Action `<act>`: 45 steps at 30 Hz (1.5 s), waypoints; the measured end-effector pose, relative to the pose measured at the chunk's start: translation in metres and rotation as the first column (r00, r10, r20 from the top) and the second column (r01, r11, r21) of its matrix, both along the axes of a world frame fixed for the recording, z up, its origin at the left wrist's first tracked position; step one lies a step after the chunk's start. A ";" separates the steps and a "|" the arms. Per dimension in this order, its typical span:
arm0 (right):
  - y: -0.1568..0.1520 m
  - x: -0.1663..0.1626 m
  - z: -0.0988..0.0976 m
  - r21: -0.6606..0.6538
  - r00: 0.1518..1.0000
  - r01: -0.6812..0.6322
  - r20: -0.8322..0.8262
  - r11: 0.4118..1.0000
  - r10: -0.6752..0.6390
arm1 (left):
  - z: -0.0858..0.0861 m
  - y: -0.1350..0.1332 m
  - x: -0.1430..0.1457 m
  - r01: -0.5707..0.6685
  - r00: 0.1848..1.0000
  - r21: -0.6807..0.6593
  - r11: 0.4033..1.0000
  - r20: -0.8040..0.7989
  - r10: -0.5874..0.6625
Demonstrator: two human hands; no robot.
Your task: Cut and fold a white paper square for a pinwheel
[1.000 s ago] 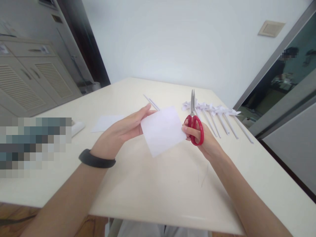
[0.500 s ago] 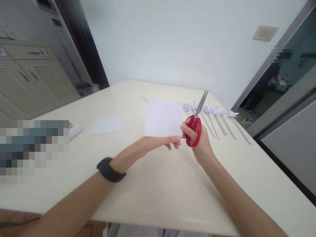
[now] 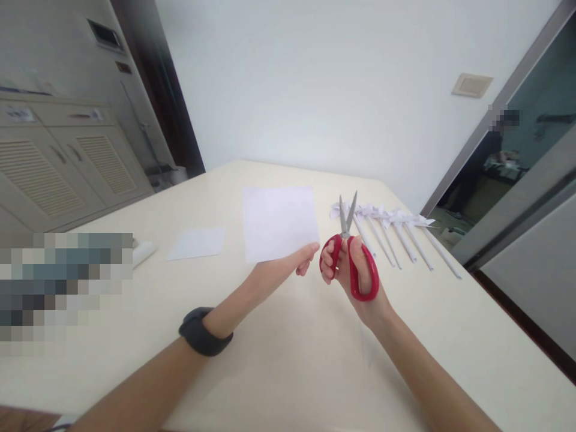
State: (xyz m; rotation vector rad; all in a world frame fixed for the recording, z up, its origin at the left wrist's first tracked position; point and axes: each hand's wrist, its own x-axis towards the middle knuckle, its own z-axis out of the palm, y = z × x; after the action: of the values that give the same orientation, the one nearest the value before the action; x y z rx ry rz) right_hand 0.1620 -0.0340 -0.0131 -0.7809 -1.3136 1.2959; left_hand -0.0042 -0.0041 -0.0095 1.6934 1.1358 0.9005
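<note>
My right hand point(image 3: 360, 282) holds red-handled scissors point(image 3: 345, 233), thumb and fingers in the loops. Their blades point up and away from me and stand spread apart, with nothing between them. My left hand point(image 3: 290, 261), a dark band on its wrist, pinches the lower right corner of a square sheet of white paper point(image 3: 281, 222). The sheet is held up above the table, and the scissors are to its right, not touching it. A smaller piece of white paper point(image 3: 197, 243) lies flat on the table to the left.
Several white paper pinwheels on rolled paper sticks point(image 3: 405, 240) lie in a row on the right of the white table point(image 3: 288, 360). A white wall point(image 3: 315, 90) stands behind it. A person point(image 3: 481, 156) is beyond the doorway at right; louvred cabinets point(image 3: 67, 156) stand left.
My left hand has drawn the paper sheet left, away from my right hand. The scissors have come nearer and lower, and their blades have opened wider.
</note>
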 end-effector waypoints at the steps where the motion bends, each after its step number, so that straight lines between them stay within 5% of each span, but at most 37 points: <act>1: 0.000 0.000 0.001 -0.003 1.000 -0.024 -0.009 1.000 0.024 | 0.001 0.000 -0.001 -0.001 1.000 0.013 1.000 0.007 0.001; 6: -0.003 -0.001 0.007 -0.044 0.995 -0.089 0.032 0.995 0.090 | 0.004 0.001 -0.003 0.016 0.999 0.044 0.999 0.044 -0.018; 13: -0.006 -0.006 0.010 -0.063 0.999 0.036 0.011 0.997 -0.035 | -0.002 -0.001 -0.002 0.164 0.987 -0.031 0.986 0.010 -0.163; 25: -0.003 -0.003 0.011 -0.028 0.996 0.085 0.020 0.996 -0.085 | 0.009 -0.008 -0.003 0.212 0.977 -0.018 0.977 -0.003 -0.212; 33: -0.009 -0.007 0.007 -0.134 0.984 -0.110 0.123 0.985 0.126 | 0.003 0.001 -0.006 0.090 0.984 0.023 0.996 0.152 -0.092; 45: -0.016 -0.013 0.002 -0.144 0.965 -0.233 0.089 0.962 0.247 | 0.004 0.001 -0.006 0.165 0.930 -0.047 0.985 0.340 -0.140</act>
State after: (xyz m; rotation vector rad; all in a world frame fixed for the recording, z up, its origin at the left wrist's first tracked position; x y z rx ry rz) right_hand 0.1487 -0.0500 -0.0114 -0.8099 -1.4534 1.5654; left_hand -0.0098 -0.0035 -0.0057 1.4745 0.7873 0.9903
